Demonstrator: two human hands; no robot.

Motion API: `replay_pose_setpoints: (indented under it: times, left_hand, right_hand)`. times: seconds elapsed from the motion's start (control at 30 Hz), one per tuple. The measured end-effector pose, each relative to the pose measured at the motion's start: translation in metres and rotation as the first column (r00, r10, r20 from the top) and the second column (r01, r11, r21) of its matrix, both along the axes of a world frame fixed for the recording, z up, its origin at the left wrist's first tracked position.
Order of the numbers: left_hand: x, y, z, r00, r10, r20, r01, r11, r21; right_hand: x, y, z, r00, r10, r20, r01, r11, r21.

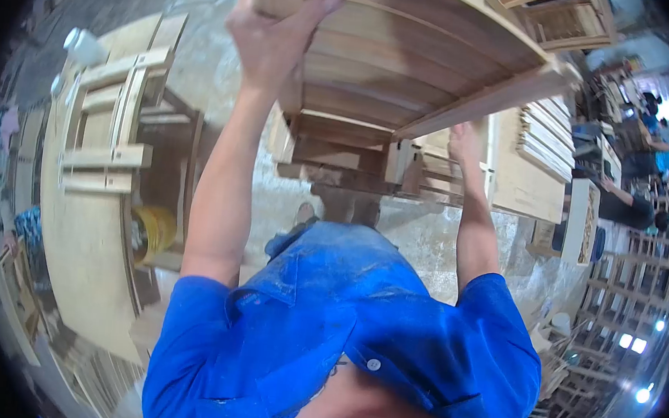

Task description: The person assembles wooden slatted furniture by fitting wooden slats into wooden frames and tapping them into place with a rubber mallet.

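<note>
A slatted wooden panel point(409, 54) with a thick post on its left and a rail along its lower right side is tilted up before me. Closed around the post at the upper left is my left hand point(273, 39), its thumb lying over the panel's edge. My right hand point(465, 143) meets the lower right rail point(484, 103); its fingertips are partly hidden there, and it looks closed on the rail. Below the panel stands a wooden framework point(338, 158) with open compartments.
At left, a long pale board point(84, 244) bears a wooden frame point(107, 156) and a white container point(85, 46). Beneath it sits a yellow bucket point(154, 234). On the right, stacked slats point(546, 138) lie on a board. Other people point(653, 151) are at far right, near wooden racks point(625, 310).
</note>
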State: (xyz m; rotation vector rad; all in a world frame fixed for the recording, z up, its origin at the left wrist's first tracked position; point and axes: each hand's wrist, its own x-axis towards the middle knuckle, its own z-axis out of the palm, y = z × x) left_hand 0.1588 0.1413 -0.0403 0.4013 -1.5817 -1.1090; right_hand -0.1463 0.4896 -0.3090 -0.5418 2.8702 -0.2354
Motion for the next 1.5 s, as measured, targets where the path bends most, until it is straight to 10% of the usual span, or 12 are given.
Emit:
replay_pose_setpoints:
  times: [0.07,0.13,0.23,0.37,0.53,0.6,0.77,1.03,1.1,1.17,1.37,1.5]
  left_hand:
    - [0.002,0.005,0.004,0.999,-0.032,0.035,0.03,0.998,0.063]
    - [-0.004,0.003,0.005,1.0,0.027,-0.016,-0.027,0.999,0.032]
    - [-0.009,0.001,0.006,0.999,0.037,-0.04,-0.036,0.999,0.018]
    - [-0.009,0.001,0.005,0.999,0.029,-0.025,-0.027,0.997,0.068]
    - [-0.013,-0.005,-0.002,0.998,0.013,-0.054,-0.013,1.0,0.013]
    - [-0.013,-0.004,-0.005,0.979,-0.069,-0.192,0.055,0.996,-0.076]
    - [-0.011,0.0,-0.016,0.97,-0.116,-0.214,0.093,0.989,-0.115]
    - [-0.013,-0.003,-0.027,0.959,-0.209,-0.189,0.229,0.969,0.091]
    - [-0.016,-0.011,-0.028,0.973,-0.089,-0.212,0.036,0.969,-0.243]
    - [-0.019,-0.011,-0.031,0.968,-0.055,-0.243,0.009,0.982,-0.187]
    - [-0.012,-0.008,-0.036,0.999,0.012,-0.045,-0.013,0.999,-0.032]
    - [-0.021,0.014,-0.019,0.993,0.112,0.037,-0.113,0.993,0.019]
  right_hand:
    - [0.018,0.011,0.017,0.999,0.043,-0.011,-0.044,0.936,-0.348]
    - [0.071,0.019,0.104,0.872,0.071,0.484,0.339,0.627,-0.701]
    - [0.124,0.043,0.231,0.906,-0.004,0.424,0.358,0.542,-0.76]
    - [0.2,0.05,0.405,0.992,-0.096,-0.084,-0.053,0.289,-0.956]
    - [0.234,0.004,0.535,0.468,0.129,-0.874,-0.678,0.687,-0.262]
    - [0.228,-0.023,0.51,0.381,0.228,-0.896,-0.617,0.785,-0.062]
    - [0.228,-0.046,0.434,0.957,0.106,-0.27,-0.209,0.897,-0.389]
    - [0.205,-0.069,0.537,0.65,0.729,-0.215,-0.699,0.463,-0.545]
    - [0.205,-0.06,0.439,0.671,0.604,-0.431,-0.707,0.697,-0.124]
    - [0.215,-0.057,0.429,0.935,0.271,-0.229,-0.34,0.871,-0.354]
    - [0.237,0.028,0.355,0.982,-0.186,0.019,0.181,0.918,-0.353]
    - [0.18,0.079,0.211,0.983,-0.096,0.157,0.167,0.82,-0.547]
